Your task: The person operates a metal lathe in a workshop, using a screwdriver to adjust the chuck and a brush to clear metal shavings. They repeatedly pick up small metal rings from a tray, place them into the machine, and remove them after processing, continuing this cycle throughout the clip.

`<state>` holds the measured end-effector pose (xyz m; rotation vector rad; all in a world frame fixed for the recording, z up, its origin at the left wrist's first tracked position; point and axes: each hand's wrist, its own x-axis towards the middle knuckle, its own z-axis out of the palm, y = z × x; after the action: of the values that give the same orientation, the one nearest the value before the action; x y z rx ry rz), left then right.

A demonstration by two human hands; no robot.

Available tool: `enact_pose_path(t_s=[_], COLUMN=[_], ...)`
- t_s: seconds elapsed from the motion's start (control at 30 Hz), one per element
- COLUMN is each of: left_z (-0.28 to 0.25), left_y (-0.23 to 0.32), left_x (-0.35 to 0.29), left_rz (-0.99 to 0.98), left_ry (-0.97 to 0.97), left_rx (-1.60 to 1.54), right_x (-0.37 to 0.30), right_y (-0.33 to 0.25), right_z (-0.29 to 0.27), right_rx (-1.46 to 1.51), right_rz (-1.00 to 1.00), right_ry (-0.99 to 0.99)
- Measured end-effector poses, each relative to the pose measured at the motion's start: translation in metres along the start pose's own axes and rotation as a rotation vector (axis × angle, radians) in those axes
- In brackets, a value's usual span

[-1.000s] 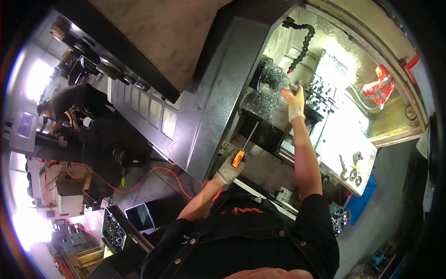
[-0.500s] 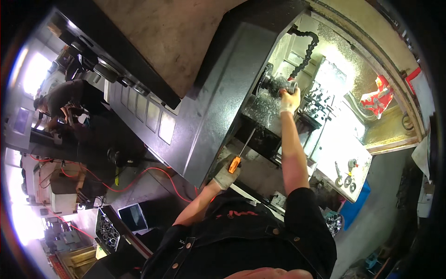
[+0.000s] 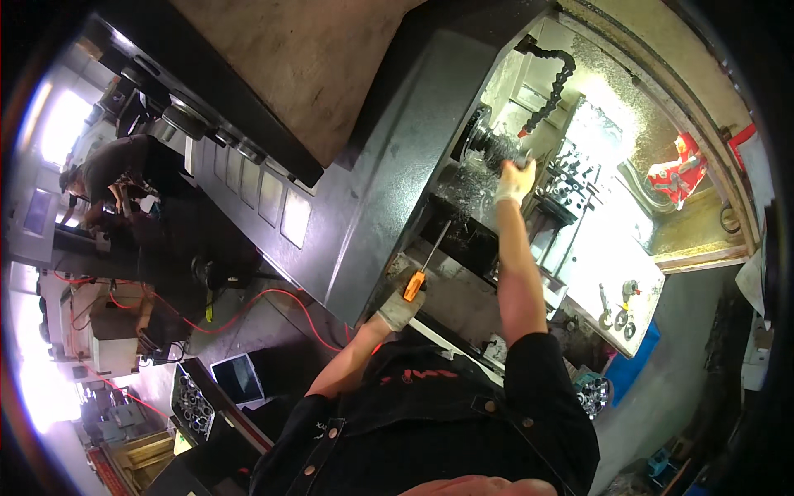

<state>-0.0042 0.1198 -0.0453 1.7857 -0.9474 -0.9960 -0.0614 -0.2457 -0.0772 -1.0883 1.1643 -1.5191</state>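
My left hand (image 3: 399, 309), in a pale work glove, is closed around the orange handle of an air blow gun (image 3: 415, 285). Its long thin nozzle points up into the open lathe enclosure. My right hand (image 3: 518, 180), gloved too, reaches far into the enclosure, just right of the lathe chuck (image 3: 480, 140). Its fingers are closed on a round metal part (image 3: 528, 157), seen nearly edge-on and partly covered by the fingers. Bright streaks and specks of spray or chips fill the air between chuck and hand.
A black jointed coolant hose (image 3: 558, 87) hangs above the right hand. Right of it, small parts stand on a bright surface (image 3: 616, 277) with measuring tools. The dark machine door (image 3: 389, 165) borders the left side. A red hose (image 3: 273, 293) crosses the floor; a person (image 3: 124, 178) bends over far left.
The right hand with the round metal part has shifted slightly right and down from the chuck. The blow gun has moved a little up and left in the machine. The view has shifted slightly.
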Motion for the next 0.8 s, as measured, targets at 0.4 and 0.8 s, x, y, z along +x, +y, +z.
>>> enact_pose_path(t_s=[0.4, 0.8], left_z=[0.012, 0.036], left_y=[-0.008, -0.09], left_x=[0.026, 0.023], left_rz=[0.143, 0.108], left_ry=[-0.039, 0.074], left_rx=[-0.075, -0.108], right_x=[-0.076, -0.155], right_y=[0.045, 0.009], right_z=[-0.064, -0.151], right_rx=[0.065, 0.583], right_rz=[0.139, 0.718], right_ry=[-0.03, -0.268])
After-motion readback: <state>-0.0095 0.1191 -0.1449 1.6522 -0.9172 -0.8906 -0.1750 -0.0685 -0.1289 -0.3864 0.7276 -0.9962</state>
